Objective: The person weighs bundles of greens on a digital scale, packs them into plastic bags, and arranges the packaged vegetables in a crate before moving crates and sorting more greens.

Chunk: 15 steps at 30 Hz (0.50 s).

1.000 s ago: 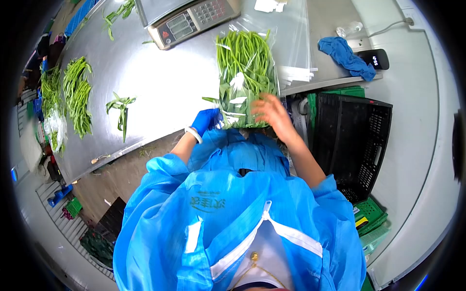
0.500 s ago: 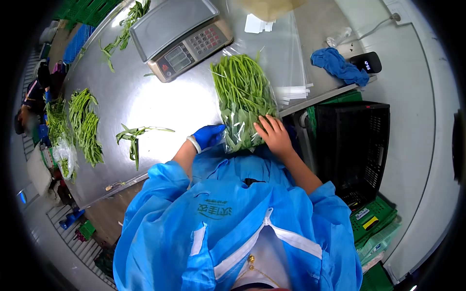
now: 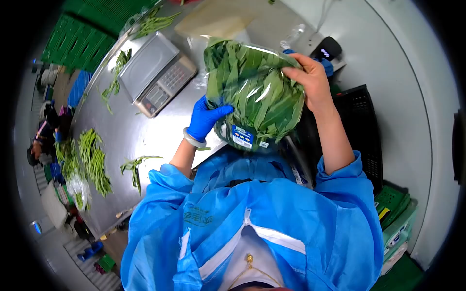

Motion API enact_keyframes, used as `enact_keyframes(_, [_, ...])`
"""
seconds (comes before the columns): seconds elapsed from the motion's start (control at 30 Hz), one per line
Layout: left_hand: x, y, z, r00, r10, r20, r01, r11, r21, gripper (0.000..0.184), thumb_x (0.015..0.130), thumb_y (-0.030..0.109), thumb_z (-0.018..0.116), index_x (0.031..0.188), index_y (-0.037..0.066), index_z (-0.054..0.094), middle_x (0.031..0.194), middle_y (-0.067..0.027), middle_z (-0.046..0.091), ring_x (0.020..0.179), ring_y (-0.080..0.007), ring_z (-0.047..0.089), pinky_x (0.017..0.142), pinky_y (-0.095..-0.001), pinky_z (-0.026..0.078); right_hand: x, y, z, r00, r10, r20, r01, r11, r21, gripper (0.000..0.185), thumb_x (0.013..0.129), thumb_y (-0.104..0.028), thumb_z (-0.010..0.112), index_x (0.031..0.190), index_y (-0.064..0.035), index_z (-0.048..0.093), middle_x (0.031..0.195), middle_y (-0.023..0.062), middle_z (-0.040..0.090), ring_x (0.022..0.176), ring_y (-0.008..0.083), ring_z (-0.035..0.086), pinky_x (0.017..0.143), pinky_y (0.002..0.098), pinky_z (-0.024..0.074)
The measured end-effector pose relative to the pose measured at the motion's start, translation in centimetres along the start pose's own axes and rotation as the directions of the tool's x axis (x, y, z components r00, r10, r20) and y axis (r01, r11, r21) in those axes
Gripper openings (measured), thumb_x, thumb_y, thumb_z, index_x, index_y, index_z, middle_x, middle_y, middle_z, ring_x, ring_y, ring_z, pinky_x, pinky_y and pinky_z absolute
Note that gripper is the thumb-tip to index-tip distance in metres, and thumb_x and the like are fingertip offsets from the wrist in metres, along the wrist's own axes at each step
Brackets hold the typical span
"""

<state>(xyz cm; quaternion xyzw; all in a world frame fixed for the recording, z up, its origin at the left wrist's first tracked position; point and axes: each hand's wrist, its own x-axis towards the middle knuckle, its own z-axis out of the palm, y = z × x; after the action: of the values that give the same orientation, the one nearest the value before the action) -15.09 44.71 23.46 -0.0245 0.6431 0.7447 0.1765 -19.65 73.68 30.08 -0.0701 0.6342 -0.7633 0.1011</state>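
A clear plastic bag of leafy greens (image 3: 257,92) is raised off the table, close in front of my body. Broad green leaves fill its visible face, and a blue-and-white label (image 3: 242,137) sits near its lower edge. My left hand (image 3: 206,119), in a blue glove, grips the bag's left side with the thumb across the front. My right hand (image 3: 310,80), bare, holds the upper right corner, fingers closed on the plastic. The fingers behind the bag are hidden.
A digital scale (image 3: 158,75) stands left of the bag on the metal table (image 3: 131,140). Loose bunches of greens (image 3: 94,162) lie farther left. At right are a black crate (image 3: 361,136), a small dark clock (image 3: 326,48) and green crates (image 3: 391,203).
The bag has come up off the table and been turned, so leaves and a label now show instead of stems. My right hand has moved up to its corner. The view has shifted.
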Motion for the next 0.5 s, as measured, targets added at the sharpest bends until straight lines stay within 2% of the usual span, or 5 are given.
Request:
enact_keyframes(0.1, [2.0, -0.5, 5.7, 0.996, 0.014, -0.089, -0.032, 0.979, -0.201, 0.037, 0.080, 0.009, 0.073, 0.114, 0.000, 0.061, 0.103, -0.0055, 0.067, 0.089, -0.0130, 0.063, 0.081, -0.0273, 0.050, -3.0, 3.1, -5.2, 0.989, 0.036, -0.140, 0.083, 0.653, 0.753, 0.054, 0.090, -0.028, 0.061, 0.134, -0.0029, 0.044, 0.130, 0.0089, 0.053, 0.118, 0.0224, 0.052, 0.099, 0.0350, 0.0404])
enact_keyframes(0.13, [2.4, -0.5, 7.1, 0.996, 0.011, -0.086, -0.031, 0.971, -0.235, 0.037, 0.081, 0.009, 0.073, 0.115, 0.000, 0.061, 0.104, -0.0056, 0.067, 0.089, -0.0134, 0.063, 0.081, -0.0273, 0.050, -4.7, 4.9, -6.1, 0.984, -0.170, -0.058, 0.165, 0.735, 0.658, 0.065, 0.092, -0.036, 0.056, 0.143, -0.0062, 0.030, 0.142, 0.0092, 0.041, 0.131, 0.0223, 0.038, 0.109, 0.0379, 0.0304])
enact_keyframes(0.3, [5.6, -1.4, 13.4, 0.989, -0.144, 0.015, 0.144, 0.962, -0.233, 0.042, 0.086, 0.020, 0.069, 0.121, 0.000, 0.057, 0.112, -0.0076, 0.064, 0.098, -0.0143, 0.060, 0.089, -0.0277, 0.047, -14.4, 14.2, -4.9, 0.969, 0.148, -0.197, -0.110, 0.975, 0.192, 0.078, 0.068, 0.000, 0.074, 0.137, 0.0003, 0.036, 0.127, 0.0116, 0.053, 0.117, 0.0239, 0.051, 0.098, 0.0352, 0.0419])
enact_keyframes(0.43, [8.0, -4.1, 19.2, 0.864, -0.242, 0.442, 0.460, 0.736, -0.496, 0.044, 0.097, 0.023, 0.053, 0.135, 0.001, 0.045, 0.124, -0.0099, 0.058, 0.114, -0.0188, 0.055, 0.100, -0.0292, 0.041, -19.5, 15.8, -8.0, 0.878, 0.307, -0.367, 0.015, 0.749, 0.663, 0.054, 0.074, -0.005, 0.069, 0.124, -0.0005, 0.049, 0.110, 0.0115, 0.062, 0.101, 0.0244, 0.061, 0.092, 0.0355, 0.0472])
enact_keyframes(0.5, [9.7, -8.0, 21.3, 0.927, -0.201, 0.317, 0.242, 0.965, -0.096, 0.042, 0.096, 0.016, 0.052, 0.135, 0.001, 0.045, 0.126, -0.0095, 0.058, 0.115, -0.0216, 0.054, 0.102, -0.0325, 0.039, -22.5, 16.7, -11.2, 0.848, 0.290, -0.443, 0.142, 0.682, 0.718, 0.048, 0.078, -0.004, 0.063, 0.124, 0.0012, 0.051, 0.112, 0.0139, 0.063, 0.104, 0.0265, 0.062, 0.094, 0.0393, 0.0478])
